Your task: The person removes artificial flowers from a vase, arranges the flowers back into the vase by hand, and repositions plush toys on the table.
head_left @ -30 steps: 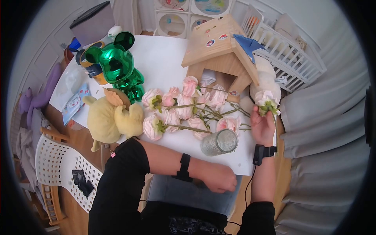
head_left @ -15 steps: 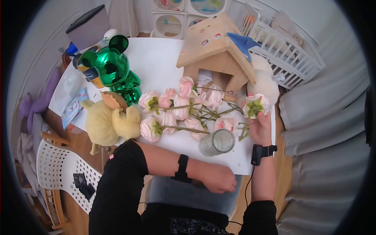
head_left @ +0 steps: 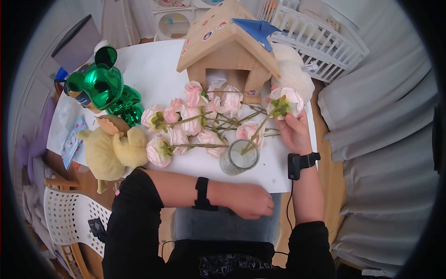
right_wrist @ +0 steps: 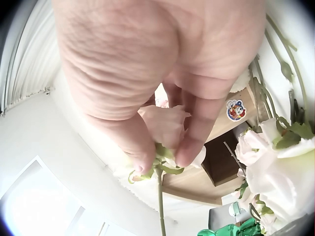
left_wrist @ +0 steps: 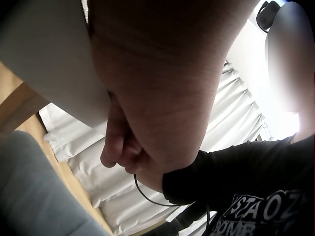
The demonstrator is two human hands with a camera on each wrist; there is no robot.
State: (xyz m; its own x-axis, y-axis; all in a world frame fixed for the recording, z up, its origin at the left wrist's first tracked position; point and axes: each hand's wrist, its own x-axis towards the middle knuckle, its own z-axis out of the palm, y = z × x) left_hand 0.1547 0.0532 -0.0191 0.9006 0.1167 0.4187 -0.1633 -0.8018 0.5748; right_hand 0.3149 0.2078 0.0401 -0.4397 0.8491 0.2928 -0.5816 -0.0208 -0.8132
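My right hand (head_left: 296,133) pinches a pale pink artificial rose (head_left: 292,96) just under its bloom, thumb and fingers at the green sepals (right_wrist: 162,162). The rose's stem (head_left: 261,129) slants down to the left, its lower end inside the mouth of a clear glass vase (head_left: 231,163). At the table's front edge, below the vase, my left hand (head_left: 252,201) hangs idle with loosely curled fingers (left_wrist: 114,147) and holds nothing. Several more pink roses (head_left: 190,121) lie in a pile on the white table (head_left: 153,60), left of and behind the vase.
A wooden toy house (head_left: 209,42) with a blue piece on its roof stands behind the roses. Left of them are a shiny green bear figure (head_left: 103,86) and a yellow plush toy (head_left: 109,156). A white plush (head_left: 292,69) sits right of the house. Grey curtains (head_left: 371,139) hang at right.
My right hand has brought the rose left and tilted it, and its stem now reaches into the vase. The head view has shifted to the right. My left hand stays by the table edge.
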